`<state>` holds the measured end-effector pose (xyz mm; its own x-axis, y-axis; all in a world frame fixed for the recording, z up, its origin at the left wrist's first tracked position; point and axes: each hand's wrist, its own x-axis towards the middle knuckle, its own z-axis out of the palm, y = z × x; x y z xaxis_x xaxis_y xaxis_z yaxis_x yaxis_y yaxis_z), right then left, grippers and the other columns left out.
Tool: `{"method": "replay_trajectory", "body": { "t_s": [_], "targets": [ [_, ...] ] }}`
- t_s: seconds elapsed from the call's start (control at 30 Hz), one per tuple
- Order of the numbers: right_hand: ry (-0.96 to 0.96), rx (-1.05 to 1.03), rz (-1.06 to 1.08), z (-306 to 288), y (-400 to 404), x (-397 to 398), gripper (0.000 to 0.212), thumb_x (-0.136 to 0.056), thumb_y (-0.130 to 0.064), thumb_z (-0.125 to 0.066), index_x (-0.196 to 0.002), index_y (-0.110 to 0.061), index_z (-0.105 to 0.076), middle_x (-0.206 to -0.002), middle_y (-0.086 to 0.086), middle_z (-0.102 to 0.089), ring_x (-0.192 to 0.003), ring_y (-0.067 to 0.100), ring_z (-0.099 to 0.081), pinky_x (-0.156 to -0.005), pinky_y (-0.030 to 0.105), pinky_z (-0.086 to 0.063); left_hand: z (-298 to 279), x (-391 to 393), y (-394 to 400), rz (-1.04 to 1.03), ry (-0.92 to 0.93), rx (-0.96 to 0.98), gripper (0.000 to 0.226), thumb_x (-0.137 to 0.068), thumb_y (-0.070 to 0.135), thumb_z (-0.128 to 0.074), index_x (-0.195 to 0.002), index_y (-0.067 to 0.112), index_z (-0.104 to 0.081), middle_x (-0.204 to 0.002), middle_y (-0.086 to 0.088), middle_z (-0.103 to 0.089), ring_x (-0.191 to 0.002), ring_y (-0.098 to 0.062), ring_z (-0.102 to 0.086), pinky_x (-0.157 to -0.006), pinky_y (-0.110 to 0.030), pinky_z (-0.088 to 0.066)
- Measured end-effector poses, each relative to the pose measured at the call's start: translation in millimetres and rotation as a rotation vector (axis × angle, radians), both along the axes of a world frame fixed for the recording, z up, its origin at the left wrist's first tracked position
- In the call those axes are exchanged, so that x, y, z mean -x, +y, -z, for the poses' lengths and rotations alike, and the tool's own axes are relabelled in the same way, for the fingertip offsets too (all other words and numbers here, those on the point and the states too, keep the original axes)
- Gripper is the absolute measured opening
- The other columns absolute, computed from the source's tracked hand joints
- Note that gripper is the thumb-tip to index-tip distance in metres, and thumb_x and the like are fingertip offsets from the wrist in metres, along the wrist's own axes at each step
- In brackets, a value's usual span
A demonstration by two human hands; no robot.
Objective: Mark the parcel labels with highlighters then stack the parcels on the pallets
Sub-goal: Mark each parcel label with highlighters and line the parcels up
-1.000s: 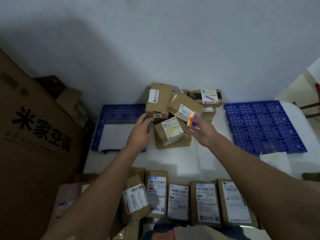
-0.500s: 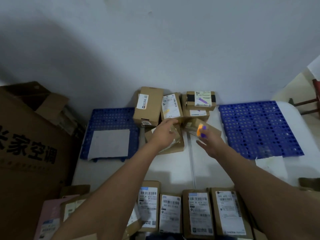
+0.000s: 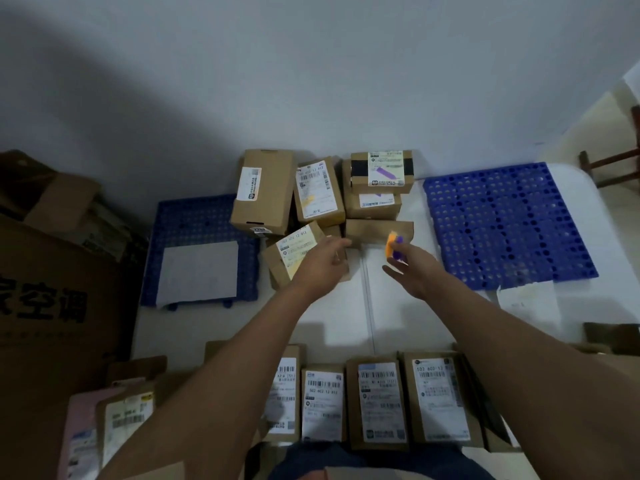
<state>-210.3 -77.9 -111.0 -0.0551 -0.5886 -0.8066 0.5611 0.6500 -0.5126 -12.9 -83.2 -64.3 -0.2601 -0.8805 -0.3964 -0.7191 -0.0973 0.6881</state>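
Note:
A pile of brown parcels stands at the back of the white table [image 3: 346, 317] between two blue pallets. A tall parcel [image 3: 263, 192] is at the left, and beside it lies a yellow-marked parcel [image 3: 317, 192]. A purple-marked parcel [image 3: 381, 168] tops a stack at the right. My left hand [image 3: 322, 265] stretches over a tilted yellow-marked parcel [image 3: 289, 254], fingers straight, pointing at a plain parcel [image 3: 379, 228]. My right hand [image 3: 412, 268] grips an orange and a purple highlighter [image 3: 393, 247] just in front of that plain parcel.
The left pallet [image 3: 194, 226] carries a grey sheet [image 3: 197, 271]; the right pallet [image 3: 505, 223] is bare. A row of labelled parcels [image 3: 379, 403] lines the near edge. A large cardboard box [image 3: 52, 306] stands at the left, a pink parcel [image 3: 78, 438] below it.
My left hand moved right from the tall parcel to the middle of the pile. A tilted labelled parcel now lies flat beside the tall one. My right hand kept the highlighters and dropped slightly.

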Motion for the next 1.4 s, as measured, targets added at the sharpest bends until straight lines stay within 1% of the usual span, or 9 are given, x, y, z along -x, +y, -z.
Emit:
{"method": "replay_trajectory", "body": {
  "t_s": [0.13,0.37,0.47,0.63,0.77,1.0,1.23,1.33,1.4],
  "targets": [
    [0.021,-0.019,-0.031,-1.2,14.5,-11.0,0.048,-0.094,-0.009,-0.061,-0.139,-0.005,-0.044,-0.126,0.013,-0.051,-0.126,0.029,-0.051,-0.104,0.044,-0.047,-0.2,-19.4,20.9,-0.062,0.003,-0.037,0.031,-0.099,0.013,-0.053,-0.127,0.022,-0.062,-0.126,0.007,-0.054,-0.113,-0.014,-0.053,-0.084,-0.023,-0.041],
    [0.008,-0.113,-0.125,11.7,78.4,-53.3,0.029,-0.095,-0.012,-0.061,-0.122,-0.002,-0.059,-0.113,0.015,-0.059,-0.098,0.023,-0.058,-0.095,0.039,-0.049,0.5,-108.9,74.8,-0.144,-0.197,-0.054,0.036,-0.1,0.015,-0.053,-0.135,0.022,-0.056,-0.135,-0.003,-0.055,-0.11,-0.013,-0.054,-0.084,-0.023,-0.041],
    [-0.007,-0.132,-0.197,15.1,102.2,-80.9,0.03,-0.095,-0.014,-0.061,-0.121,0.0,-0.061,-0.111,0.015,-0.061,-0.092,0.022,-0.06,-0.092,0.038,-0.048,2.8,-154.2,96.4,-0.19,-0.344,-0.079,0.045,-0.1,0.019,-0.053,-0.144,0.015,-0.046,-0.15,-0.008,-0.043,-0.132,-0.023,-0.045,-0.104,-0.026,-0.034],
    [-0.03,-0.104,-0.278,8.1,132.6,-124.8,0.027,-0.096,-0.014,-0.06,-0.12,-0.002,-0.061,-0.113,0.013,-0.062,-0.094,0.021,-0.061,-0.096,0.038,-0.047,13.7,-187.2,126.7,-0.224,-0.514,-0.324,0.057,-0.1,0.033,-0.048,-0.153,0.026,-0.029,-0.16,-0.011,-0.02,-0.141,-0.036,-0.03,-0.114,-0.042,-0.031],
    [-0.028,-0.082,-0.299,2.4,151.4,-145.5,0.024,-0.095,-0.013,-0.061,-0.116,-0.001,-0.062,-0.116,0.015,-0.064,-0.099,0.024,-0.061,-0.098,0.037,-0.047,19.9,-178.6,144.3,-0.221,-0.518,-0.422,0.064,-0.098,0.041,-0.049,-0.155,0.026,-0.023,-0.164,-0.012,0.004,-0.146,-0.047,-0.008,-0.118,-0.052,-0.02],
    [0.007,-0.071,-0.297,-6.3,170.6,-143.5,0.008,-0.094,-0.006,-0.058,-0.096,-0.004,-0.066,-0.128,0.019,-0.061,-0.115,0.028,-0.058,-0.096,0.036,-0.048,32.6,-163.1,174.0,-0.232,-0.419,-0.274,0.079,-0.088,0.034,-0.07,-0.153,0.03,-0.025,-0.162,0.001,0.022,-0.149,-0.036,0.006,-0.116,-0.061,-0.019],
    [0.001,-0.031,-0.5,-16.8,184.6,-131.7,0.042,-0.093,-0.025,-0.062,-0.133,-0.015,-0.057,-0.132,0.008,-0.058,-0.117,0.023,-0.053,-0.105,0.049,-0.034,13.2,-128.3,159.5,-0.353,-0.123,-0.171,0.05,-0.089,0.039,-0.067,-0.133,0.023,-0.049,-0.157,-0.002,-0.021,-0.132,-0.031,-0.04,-0.108,-0.045,-0.04],
    [-0.087,-0.007,-0.477,-27.9,185.5,-127.1,0.04,-0.092,-0.026,-0.059,-0.131,-0.015,-0.058,-0.117,0.013,-0.065,-0.109,0.03,-0.058,-0.098,0.054,-0.043,-2.5,-115.9,148.2,-0.423,0.133,-0.215,0.04,-0.09,0.048,-0.062,-0.12,0.022,-0.058,-0.126,-0.003,-0.058,-0.105,-0.021,-0.062,-0.092,-0.044,-0.055],
    [-0.135,0.005,-0.378,-33.2,183.9,-119.8,0.038,-0.093,-0.026,-0.058,-0.129,-0.013,-0.059,-0.115,0.016,-0.069,-0.109,0.035,-0.061,-0.093,0.053,-0.048,-12.2,-110.7,142.6,-0.475,0.238,-0.232,0.036,-0.093,0.053,-0.057,-0.117,0.026,-0.061,-0.114,0.002,-0.065,-0.101,-0.017,-0.063,-0.089,-0.039,-0.055]
  ]
}}
